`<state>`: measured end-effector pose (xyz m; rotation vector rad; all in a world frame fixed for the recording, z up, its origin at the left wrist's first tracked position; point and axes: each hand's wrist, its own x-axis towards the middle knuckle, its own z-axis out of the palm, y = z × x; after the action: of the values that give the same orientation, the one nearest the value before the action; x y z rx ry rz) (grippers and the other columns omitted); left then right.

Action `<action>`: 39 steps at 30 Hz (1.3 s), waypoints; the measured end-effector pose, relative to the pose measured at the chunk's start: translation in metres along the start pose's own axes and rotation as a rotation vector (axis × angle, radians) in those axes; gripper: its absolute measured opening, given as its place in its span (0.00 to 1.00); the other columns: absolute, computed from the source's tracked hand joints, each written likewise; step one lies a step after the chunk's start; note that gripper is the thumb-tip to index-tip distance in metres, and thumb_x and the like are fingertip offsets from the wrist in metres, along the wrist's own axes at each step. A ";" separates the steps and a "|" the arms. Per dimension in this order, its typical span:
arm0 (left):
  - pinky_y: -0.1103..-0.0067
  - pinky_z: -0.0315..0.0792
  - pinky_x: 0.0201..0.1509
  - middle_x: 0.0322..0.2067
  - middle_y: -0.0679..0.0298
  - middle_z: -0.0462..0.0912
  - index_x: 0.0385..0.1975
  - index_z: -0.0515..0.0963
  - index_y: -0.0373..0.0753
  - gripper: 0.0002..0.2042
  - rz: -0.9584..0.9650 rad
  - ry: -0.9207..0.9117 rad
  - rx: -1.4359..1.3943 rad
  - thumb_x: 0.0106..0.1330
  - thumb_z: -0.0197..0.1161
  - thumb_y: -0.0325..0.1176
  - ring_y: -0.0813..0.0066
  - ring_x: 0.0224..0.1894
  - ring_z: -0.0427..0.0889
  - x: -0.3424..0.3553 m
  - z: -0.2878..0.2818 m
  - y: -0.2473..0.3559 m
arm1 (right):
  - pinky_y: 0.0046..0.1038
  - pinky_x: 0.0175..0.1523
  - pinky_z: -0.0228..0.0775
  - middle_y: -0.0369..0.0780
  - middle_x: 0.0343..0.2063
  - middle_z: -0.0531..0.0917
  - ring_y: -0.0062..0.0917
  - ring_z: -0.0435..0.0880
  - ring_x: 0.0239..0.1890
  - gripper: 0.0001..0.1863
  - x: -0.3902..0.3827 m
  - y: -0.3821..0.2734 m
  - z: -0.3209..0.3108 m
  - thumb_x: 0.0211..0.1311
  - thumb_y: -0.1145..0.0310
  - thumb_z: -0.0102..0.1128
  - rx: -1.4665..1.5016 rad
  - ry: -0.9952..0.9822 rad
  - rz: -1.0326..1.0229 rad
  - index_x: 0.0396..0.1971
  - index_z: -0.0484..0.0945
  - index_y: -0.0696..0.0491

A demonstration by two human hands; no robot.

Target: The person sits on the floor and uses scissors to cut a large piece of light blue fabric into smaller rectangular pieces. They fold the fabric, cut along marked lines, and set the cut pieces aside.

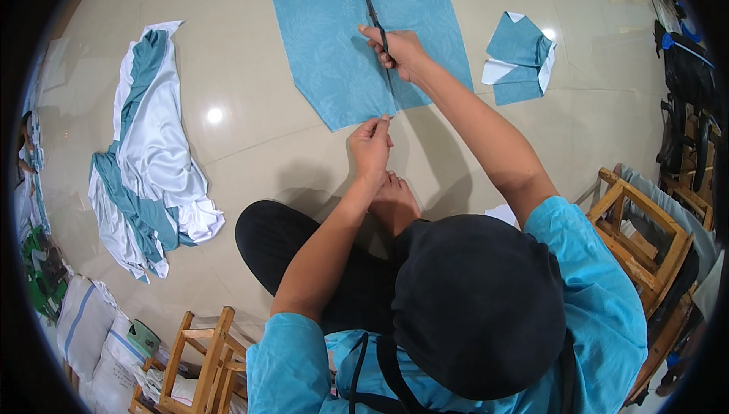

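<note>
A teal patterned fabric (319,42) lies spread flat on the floor in front of me, with a slit running along its middle. My right hand (399,51) is closed round the handles of dark scissors (370,5), whose blades point away from me over the cloth. At the near edge of the fabric, my left hand (370,144) pinches the cloth between thumb and fingers beside the slit. Whether the scissor blades are apart or together is too small to tell.
A crumpled heap of white and teal fabric (163,140) lies at the left. A small folded teal piece (521,61) rests to the right. Wooden stools stand at the lower left (199,365) and right (645,232). White sacks (87,323) lean at the far left.
</note>
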<state>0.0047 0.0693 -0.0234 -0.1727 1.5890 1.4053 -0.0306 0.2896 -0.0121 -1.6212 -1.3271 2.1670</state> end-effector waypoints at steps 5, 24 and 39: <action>0.83 0.54 0.20 0.19 0.72 0.74 0.36 0.85 0.39 0.11 0.009 0.002 -0.015 0.78 0.68 0.39 0.88 0.17 0.64 0.001 0.000 -0.001 | 0.20 0.22 0.61 0.35 0.22 0.78 0.16 0.72 0.20 0.27 0.003 -0.004 0.003 0.57 0.51 0.86 -0.009 0.008 -0.010 0.33 0.84 0.61; 0.83 0.55 0.21 0.19 0.72 0.74 0.39 0.86 0.37 0.11 0.023 0.006 0.020 0.78 0.68 0.39 0.88 0.19 0.65 0.001 0.000 -0.002 | 0.21 0.22 0.60 0.35 0.23 0.79 0.16 0.71 0.19 0.22 0.009 -0.005 0.004 0.58 0.56 0.86 0.000 0.006 -0.022 0.28 0.83 0.58; 0.82 0.58 0.24 0.18 0.72 0.74 0.33 0.85 0.35 0.12 0.028 -0.005 0.013 0.78 0.68 0.36 0.87 0.20 0.67 -0.001 0.000 0.002 | 0.23 0.24 0.62 0.36 0.23 0.79 0.18 0.72 0.21 0.25 0.022 -0.023 0.013 0.57 0.52 0.86 0.015 0.027 -0.025 0.29 0.83 0.59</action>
<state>0.0036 0.0698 -0.0212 -0.1395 1.6021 1.4156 -0.0593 0.3084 -0.0113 -1.6136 -1.3129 2.1287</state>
